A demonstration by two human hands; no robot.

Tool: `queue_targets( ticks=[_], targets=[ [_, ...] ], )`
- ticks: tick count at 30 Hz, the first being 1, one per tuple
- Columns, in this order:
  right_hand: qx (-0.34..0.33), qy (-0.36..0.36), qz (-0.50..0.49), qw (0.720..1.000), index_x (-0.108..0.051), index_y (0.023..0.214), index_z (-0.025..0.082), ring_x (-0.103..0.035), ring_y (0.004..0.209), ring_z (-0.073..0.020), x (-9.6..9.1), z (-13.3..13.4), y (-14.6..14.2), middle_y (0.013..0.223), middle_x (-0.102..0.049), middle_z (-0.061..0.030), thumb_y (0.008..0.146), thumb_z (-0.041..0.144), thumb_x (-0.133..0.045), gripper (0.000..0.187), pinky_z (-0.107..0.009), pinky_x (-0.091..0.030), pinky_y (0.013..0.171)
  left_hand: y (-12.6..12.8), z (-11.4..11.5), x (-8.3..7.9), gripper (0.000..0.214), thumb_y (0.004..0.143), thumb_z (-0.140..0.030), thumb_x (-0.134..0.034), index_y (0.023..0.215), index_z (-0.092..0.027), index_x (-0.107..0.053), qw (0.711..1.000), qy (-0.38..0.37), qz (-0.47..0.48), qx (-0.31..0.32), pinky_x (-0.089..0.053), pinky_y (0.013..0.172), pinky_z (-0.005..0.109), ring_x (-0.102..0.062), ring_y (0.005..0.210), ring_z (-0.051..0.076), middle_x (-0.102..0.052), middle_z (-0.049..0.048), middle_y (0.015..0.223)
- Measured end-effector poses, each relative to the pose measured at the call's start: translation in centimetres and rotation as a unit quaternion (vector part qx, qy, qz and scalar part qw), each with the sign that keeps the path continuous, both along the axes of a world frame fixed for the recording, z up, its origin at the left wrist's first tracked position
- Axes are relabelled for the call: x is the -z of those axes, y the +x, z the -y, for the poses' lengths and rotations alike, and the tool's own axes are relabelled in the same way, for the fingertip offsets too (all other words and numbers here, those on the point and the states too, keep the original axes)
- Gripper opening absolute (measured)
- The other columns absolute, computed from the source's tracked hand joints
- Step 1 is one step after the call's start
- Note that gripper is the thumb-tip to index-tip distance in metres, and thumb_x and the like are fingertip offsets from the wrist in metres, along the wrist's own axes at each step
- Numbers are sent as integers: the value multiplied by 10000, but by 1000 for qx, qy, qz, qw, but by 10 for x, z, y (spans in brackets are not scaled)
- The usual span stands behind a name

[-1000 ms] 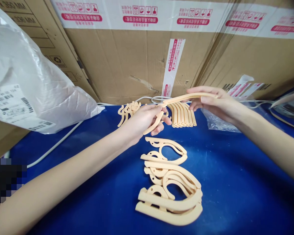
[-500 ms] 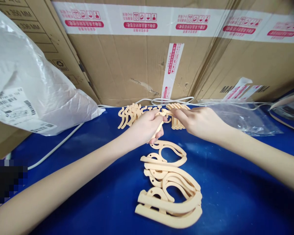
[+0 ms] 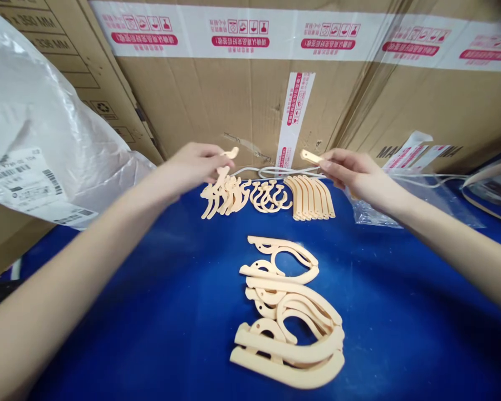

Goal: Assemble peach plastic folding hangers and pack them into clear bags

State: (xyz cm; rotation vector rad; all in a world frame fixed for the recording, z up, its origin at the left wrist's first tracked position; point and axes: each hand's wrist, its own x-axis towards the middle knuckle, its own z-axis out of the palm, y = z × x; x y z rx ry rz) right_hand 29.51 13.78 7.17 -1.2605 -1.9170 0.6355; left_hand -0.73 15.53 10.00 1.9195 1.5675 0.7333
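My left hand [image 3: 200, 164] is closed on a small beige curved hanger piece [image 3: 232, 152], whose rounded end sticks out past the fingertips. My right hand [image 3: 353, 171] pinches a beige hanger arm [image 3: 309, 156]; only its holed end shows, and the hand covers the rest. Both hands are raised at the back of the blue surface, well apart. Below them lie a pile of curved hanger pieces [image 3: 227, 197], several loose hooks [image 3: 269, 196] and a neat row of hanger arms [image 3: 313, 197]. Nearer to me, folded beige hangers [image 3: 292, 345] are stacked in a line.
Large cardboard boxes [image 3: 217, 100] wall off the back. A white plastic mailer bag [image 3: 54, 128] bulges in from the left. On the right lie a clear plastic bag [image 3: 376, 214] and a clear-topped object [image 3: 496, 181]. A white cable [image 3: 267, 171] runs along the rear edge.
My hands were together over the parts; they have moved apart and upward, left hand to the left, right hand to the right, each with a piece. The hooks and arm row are now uncovered.
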Motion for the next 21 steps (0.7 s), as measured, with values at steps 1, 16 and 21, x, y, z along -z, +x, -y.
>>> queue_targets(
  ticks=[1,16,21],
  targets=[
    [22,38,28,999,-610,915,203,-548,614,-150,1,-1,7,751,-597,-20,917,411,-582,210,-302,-420,564,-11,-9,-1,210,870,-301,-568,902,-139,-698,999,-46,1,-5,-560,769,324,-666,828,191,-698,92,923],
    [-37,374,397,837,-675,1025,149,-714,961,-241,48,9,53,1097,-747,-82,989,202,-499,187,-323,-553,685,-6,-3,28,299,858,-458,-580,1037,-220,-601,961,86,-263,7,-441,791,365,-631,969,288,-686,68,1045],
    [-57,350,394,848,-677,1055,112,-711,981,-256,53,6,53,1109,-730,-109,988,183,-484,216,-337,-583,704,26,40,22,370,849,-497,-637,1094,-220,-618,929,-13,-244,278,-431,810,292,-618,995,230,-666,39,1123]
  ],
)
